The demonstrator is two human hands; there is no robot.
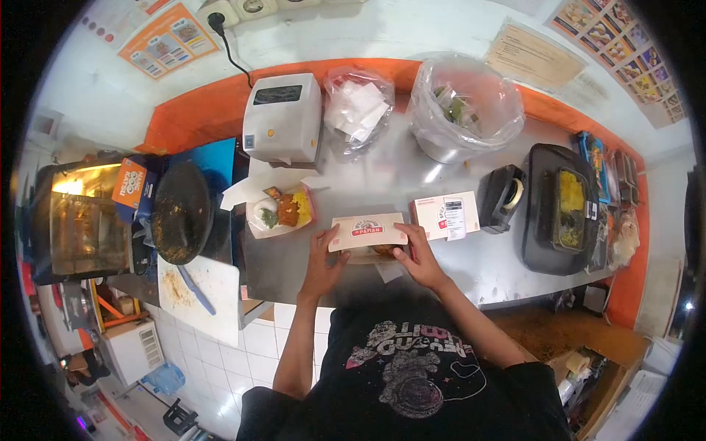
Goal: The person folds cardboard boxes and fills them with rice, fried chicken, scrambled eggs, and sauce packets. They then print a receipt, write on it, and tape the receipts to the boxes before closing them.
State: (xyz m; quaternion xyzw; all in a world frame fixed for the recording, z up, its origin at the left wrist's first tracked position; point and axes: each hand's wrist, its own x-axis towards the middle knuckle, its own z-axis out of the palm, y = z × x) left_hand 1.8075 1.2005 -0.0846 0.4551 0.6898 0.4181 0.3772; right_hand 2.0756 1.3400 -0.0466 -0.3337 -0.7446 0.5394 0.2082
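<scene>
Both my hands are at a food box (368,229) with a printed lid, near the front edge of the steel counter. My left hand (322,263) grips its left side and my right hand (422,259) its right side. Some brown food shows under the lid's front edge. To the left, an open box (257,220) holds yellow rice, a fried piece and something white with green. A closed box (446,214) with a paper label lies just right of my right hand.
Behind are a label printer (282,121), a bag of papers (358,110) and a lined bin (463,110). A tape dispenser (501,198) and black tray (535,220) stand right. At left are a dark pan (182,213), cutting board (220,283) and knife (195,289).
</scene>
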